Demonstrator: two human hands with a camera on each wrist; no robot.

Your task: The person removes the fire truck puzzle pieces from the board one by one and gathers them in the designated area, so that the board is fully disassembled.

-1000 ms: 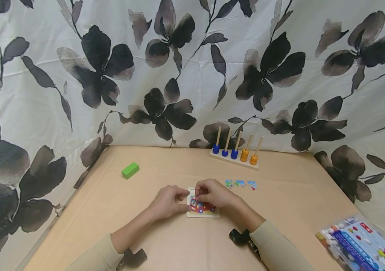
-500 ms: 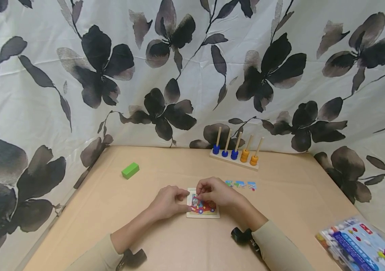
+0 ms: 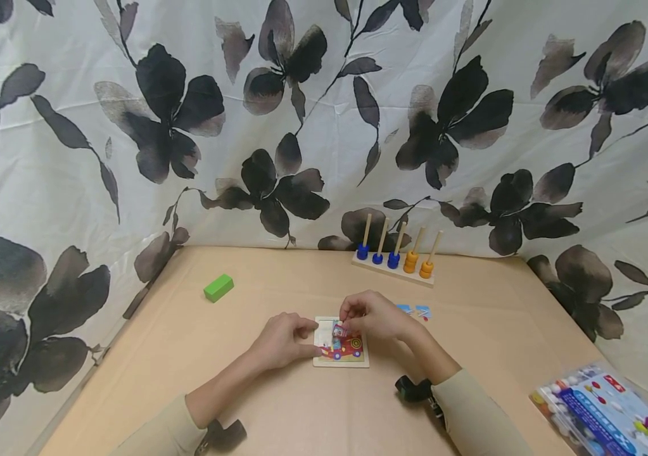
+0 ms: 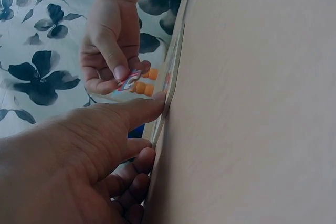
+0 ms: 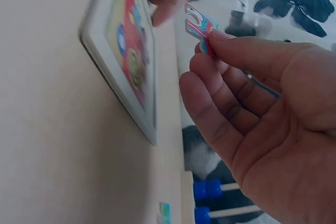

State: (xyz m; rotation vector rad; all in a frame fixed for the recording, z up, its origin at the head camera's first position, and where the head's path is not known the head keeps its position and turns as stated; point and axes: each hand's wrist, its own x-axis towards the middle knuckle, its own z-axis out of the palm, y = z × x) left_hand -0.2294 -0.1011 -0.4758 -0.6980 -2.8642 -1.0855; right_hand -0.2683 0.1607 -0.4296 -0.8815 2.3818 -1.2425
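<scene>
A small wooden jigsaw board [image 3: 352, 364] with a pale rim and a red vehicle picture lies on the table before me. My left hand [image 3: 282, 341] holds its left edge, thumb and index finger at the rim. Over the board's upper part is my right hand [image 3: 379, 315], pinching a colourful jigsaw piece [image 5: 203, 34] between thumb and fingertips. In the right wrist view that piece is red and teal with a curved notch, held apart from the board. Pale bare surface shows at the board's upper left. Loose jigsaw pieces [image 3: 423, 311] lie beyond my right hand, which partly hides them.
A peg stacker [image 3: 393, 266] with blue and orange beads stands at the back. A green block [image 3: 218, 287] lies at the back left. At the front right sits a clear-sided box [image 3: 614, 405] with a blue printed cover. A flowered cloth [image 3: 278, 126] hangs behind the table.
My right hand has shifted up and to the right with the jigsaw piece, lifting it away from the picture and covering some loose pieces. My left hand stays at the board's edge.
</scene>
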